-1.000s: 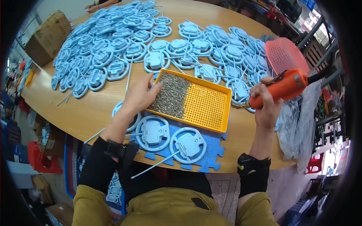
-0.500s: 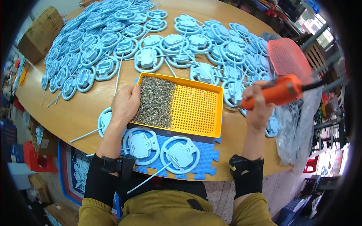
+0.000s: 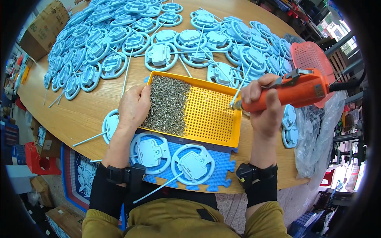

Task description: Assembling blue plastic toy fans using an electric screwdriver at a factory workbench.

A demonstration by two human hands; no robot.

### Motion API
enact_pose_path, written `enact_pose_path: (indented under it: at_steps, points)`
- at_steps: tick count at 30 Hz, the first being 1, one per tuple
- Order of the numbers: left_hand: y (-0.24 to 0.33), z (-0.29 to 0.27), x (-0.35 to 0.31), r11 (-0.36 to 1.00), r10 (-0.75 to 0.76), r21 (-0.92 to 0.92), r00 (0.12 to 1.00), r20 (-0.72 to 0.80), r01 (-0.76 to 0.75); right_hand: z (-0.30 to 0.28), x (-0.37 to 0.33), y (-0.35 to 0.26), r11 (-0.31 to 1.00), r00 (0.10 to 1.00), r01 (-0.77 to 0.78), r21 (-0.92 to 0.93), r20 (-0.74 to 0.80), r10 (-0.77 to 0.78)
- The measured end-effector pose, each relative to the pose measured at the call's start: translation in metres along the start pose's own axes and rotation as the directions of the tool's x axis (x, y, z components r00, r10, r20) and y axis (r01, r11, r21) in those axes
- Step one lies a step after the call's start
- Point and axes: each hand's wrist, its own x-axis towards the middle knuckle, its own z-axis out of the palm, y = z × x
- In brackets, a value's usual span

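your orange screwdriver (image 3: 293, 91), above the right end of the yellow tray (image 3: 212, 119), is probably weighty and stiff; hold its barrel, where your right hand (image 3: 264, 106) wraps its fingers. your left hand (image 3: 135, 106) pinches the tray's left wall. screws (image 3: 166, 105) inside look slippery; blue ring-shaped parts (image 3: 193, 164) lie nearside.

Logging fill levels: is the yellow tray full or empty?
The yellow tray is partly full: small metal pieces cover its left; perforated floor shows at right.
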Motion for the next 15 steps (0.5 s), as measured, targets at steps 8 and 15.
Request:
enact_pose_path:
  at_steps: [8, 15]
  points:
    - [0.068, -0.003, -0.025, 0.773, 0.604, 0.261, 0.797, -0.021, -0.578, -0.007, -0.022, -0.048, 0.970, 0.999, -0.042, -0.241, 0.001, 0.044]
    - [0.164, 0.091, 0.005, 0.582, 0.745, 0.141, 0.594, 0.303, -0.801, -0.007, -0.024, -0.049, 0.987, 0.997, 0.013, -0.163, -0.071, -0.025]
